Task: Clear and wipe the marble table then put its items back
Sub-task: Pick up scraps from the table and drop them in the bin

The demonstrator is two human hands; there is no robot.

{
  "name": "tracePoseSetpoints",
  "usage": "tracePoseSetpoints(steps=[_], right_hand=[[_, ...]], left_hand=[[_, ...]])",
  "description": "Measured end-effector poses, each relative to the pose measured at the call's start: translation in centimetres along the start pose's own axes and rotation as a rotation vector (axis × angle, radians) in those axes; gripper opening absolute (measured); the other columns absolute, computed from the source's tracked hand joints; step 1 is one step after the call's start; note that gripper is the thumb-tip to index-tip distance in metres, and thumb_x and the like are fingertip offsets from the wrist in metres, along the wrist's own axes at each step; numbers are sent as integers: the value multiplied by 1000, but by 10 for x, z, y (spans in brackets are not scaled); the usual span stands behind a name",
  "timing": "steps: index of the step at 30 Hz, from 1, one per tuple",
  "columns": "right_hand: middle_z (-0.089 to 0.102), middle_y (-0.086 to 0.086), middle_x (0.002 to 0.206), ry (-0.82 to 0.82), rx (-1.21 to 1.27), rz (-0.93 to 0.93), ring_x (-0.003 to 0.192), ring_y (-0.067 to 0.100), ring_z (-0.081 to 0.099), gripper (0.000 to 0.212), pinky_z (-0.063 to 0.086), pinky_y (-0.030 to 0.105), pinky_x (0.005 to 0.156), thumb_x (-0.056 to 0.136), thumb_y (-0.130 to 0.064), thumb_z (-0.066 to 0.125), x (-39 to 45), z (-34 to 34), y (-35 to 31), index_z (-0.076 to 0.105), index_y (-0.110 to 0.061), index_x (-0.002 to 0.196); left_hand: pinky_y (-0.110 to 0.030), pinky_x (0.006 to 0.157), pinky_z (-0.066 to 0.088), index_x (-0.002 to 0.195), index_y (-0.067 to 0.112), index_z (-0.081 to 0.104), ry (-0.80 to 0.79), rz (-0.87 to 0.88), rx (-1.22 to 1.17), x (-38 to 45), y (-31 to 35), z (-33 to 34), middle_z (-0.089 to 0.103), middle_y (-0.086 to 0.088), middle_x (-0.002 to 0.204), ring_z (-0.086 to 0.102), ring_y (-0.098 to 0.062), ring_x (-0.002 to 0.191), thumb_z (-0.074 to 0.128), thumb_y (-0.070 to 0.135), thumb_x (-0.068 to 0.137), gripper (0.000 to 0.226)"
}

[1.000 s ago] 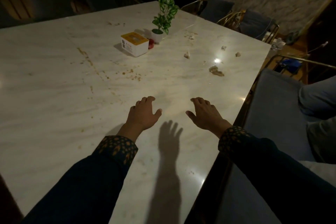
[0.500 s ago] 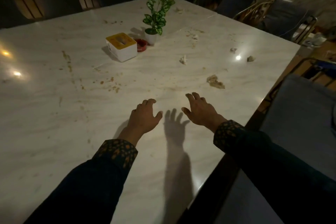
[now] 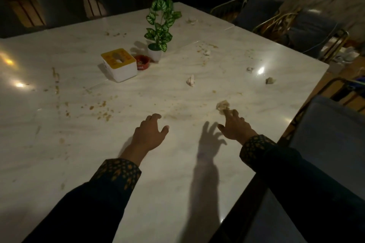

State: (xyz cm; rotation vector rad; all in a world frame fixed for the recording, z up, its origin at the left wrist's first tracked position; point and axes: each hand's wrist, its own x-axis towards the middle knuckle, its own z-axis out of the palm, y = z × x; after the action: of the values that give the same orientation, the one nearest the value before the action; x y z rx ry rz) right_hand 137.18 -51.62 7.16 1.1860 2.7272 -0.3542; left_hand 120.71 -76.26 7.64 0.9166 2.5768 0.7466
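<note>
Marble table [image 3: 177, 163] runs away leftward; right hand [image 3: 236, 127] reaches crumpled tissue [image 3: 223, 105].

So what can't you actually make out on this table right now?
- Head view: whether the right hand touches the nearest crumpled tissue scrap; its fingertips overlap it.
- Small red dish: partly hidden behind the white, yellow-topped tissue box.
- White marble table: near side cut off by the edge.

I see a big white marble table [image 3: 177, 163] with brown crumbs and smears on it. Up in the middle stand a white box with a yellow top [image 3: 119, 64], a small red dish [image 3: 141, 62] touching it, and a little green plant in a white pot [image 3: 160, 29]. Crumpled paper bits [image 3: 190, 80] lie on the right side of the table.
</note>
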Motion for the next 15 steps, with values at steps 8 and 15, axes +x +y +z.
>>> tracePoseSetpoints(steps=[8,15], right_hand=[[10,18,157,-142,-47,-244,122,46,47,70,41,48,97,95,-24,50,156,14,52,12,-30,153],[36,15,147,-230,3,-724,113,40,54,61,52,46,85,86,-45,42,231,48,109,41,-22,143]], left_hand=[[-47,103,39,134,20,44,43,-132,-3,139,48,68,49,-5,135,49,-27,125,56,43,91,50],[-51,101,42,142,25,37,108,-210,7,278,102,105,49,-11,136,49,-33,124,59,39,89,59]])
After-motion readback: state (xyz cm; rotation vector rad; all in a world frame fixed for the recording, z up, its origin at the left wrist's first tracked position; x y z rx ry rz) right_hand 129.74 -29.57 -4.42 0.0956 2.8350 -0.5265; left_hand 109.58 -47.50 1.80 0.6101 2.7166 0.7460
